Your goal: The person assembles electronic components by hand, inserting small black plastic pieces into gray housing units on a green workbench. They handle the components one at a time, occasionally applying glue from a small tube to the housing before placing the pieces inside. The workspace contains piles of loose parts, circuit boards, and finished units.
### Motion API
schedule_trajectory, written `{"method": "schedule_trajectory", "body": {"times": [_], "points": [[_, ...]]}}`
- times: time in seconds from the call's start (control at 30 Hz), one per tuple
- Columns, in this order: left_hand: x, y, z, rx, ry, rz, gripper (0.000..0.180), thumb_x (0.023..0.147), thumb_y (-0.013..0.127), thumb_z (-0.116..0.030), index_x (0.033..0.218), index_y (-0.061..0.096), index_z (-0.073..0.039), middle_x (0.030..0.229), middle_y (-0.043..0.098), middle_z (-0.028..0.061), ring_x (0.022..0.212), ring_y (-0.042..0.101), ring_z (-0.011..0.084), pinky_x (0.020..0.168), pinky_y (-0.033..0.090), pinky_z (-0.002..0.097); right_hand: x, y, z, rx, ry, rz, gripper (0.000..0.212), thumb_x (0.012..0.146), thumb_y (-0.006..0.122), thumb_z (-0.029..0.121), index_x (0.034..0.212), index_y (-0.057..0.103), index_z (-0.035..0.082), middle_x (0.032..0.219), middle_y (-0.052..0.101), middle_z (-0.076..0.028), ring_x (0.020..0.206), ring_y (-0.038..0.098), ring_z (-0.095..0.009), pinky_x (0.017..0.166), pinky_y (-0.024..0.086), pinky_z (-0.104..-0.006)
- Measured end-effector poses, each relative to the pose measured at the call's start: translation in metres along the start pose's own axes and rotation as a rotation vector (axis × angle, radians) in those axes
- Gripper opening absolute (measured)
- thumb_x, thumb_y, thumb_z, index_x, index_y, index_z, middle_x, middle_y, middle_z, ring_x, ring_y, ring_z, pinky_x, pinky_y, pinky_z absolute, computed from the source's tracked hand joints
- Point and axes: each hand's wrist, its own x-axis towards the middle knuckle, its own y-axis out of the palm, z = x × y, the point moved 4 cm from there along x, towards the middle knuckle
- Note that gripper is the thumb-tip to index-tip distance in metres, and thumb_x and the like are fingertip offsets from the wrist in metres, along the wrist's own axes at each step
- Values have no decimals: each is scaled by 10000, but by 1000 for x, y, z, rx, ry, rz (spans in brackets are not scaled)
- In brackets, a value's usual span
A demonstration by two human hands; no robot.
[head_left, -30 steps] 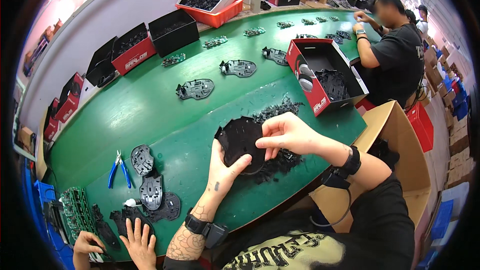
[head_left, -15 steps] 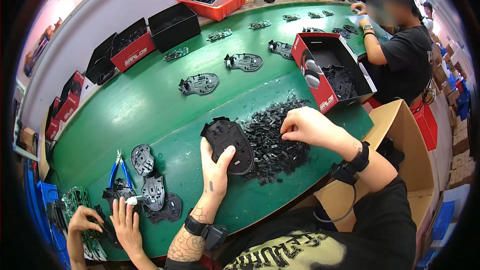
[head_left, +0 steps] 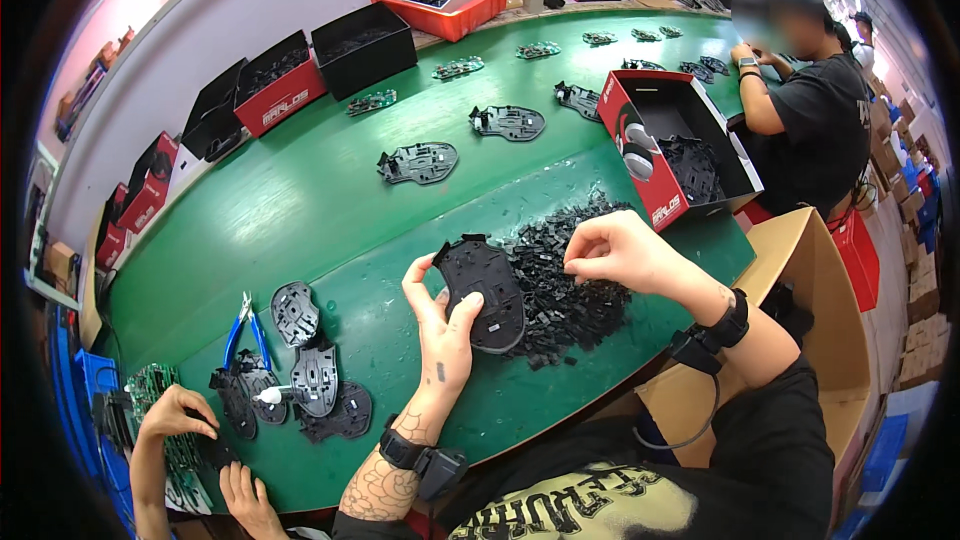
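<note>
At the far left of the green desk (head_left: 255,230), green circuit boards (head_left: 155,382) are bunched beside a co-worker's 2 hands: the upper hand (head_left: 178,414) bends its fingers over a dark part (head_left: 215,451), and the lower hand (head_left: 248,500) has its fingers nearly flat, near that part. Pliers (head_left: 236,334) with 2 blue handles lie by a cluster of loose black shells (head_left: 315,380). Next, the person's own left hand (head_left: 443,340) grips the held black shell (head_left: 487,298) above the desk, inner side up and tilted: the thumb presses on its face, the forefinger curves at its left edge, and the other fingers are mostly hidden beneath. Just right of the shell spreads a pile of small black pieces (head_left: 565,325). Over the pile's right part is the right hand (head_left: 622,253), thumb and forefinger pinched together, the other fingers curled in; I cannot tell whether 1 piece sits between the tips. Beyond, a red and black box (head_left: 645,165) holds dark parts.
</note>
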Motion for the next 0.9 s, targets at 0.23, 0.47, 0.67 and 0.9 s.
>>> {"method": "schedule_trajectory", "body": {"times": [0.23, 0.47, 0.67, 0.9], "points": [[-1, 0, 0, 97, 13, 30, 673, 893, 585, -32, 1433, 193, -123, 1320, 384, 131, 1145, 501, 215, 935, 485, 343, 3, 3, 1, 199, 148, 13, 120, 849, 698, 85, 894, 687, -26, 774, 698, -78, 681, 686, -121, 610, 543, -229], [-1, 2, -4, 118, 28, 36, 665, 911, 562, -50, 1445, 172, -125, 1269, 474, 174, 1112, 545, 216, 934, 488, 339, 3, 9, -3, 489, 221, 99, 228, 877, 651, 32, 1076, 666, -79, 976, 701, -163, 889, 700, -196, 811, 580, -274], [-1, 4, -6, 125, 16, 42, 669, 913, 560, -57, 1447, 164, -126, 1231, 510, 188, 1086, 563, 211, 928, 483, 334, 7, 10, -11, 327, 97, 17, 238, 880, 570, -37, 1096, 655, -86, 999, 700, -166, 927, 696, -195, 840, 570, -292], [-1, 3, -2, 79, 3, 48, 659, 920, 559, -67, 1444, 164, -122, 1218, 521, 192, 1081, 568, 212, 932, 481, 338, 6, 12, -6, 280, 101, -20, 189, 867, 630, 15, 1028, 677, -70, 953, 707, -156, 867, 700, -178, 790, 578, -285]]}}
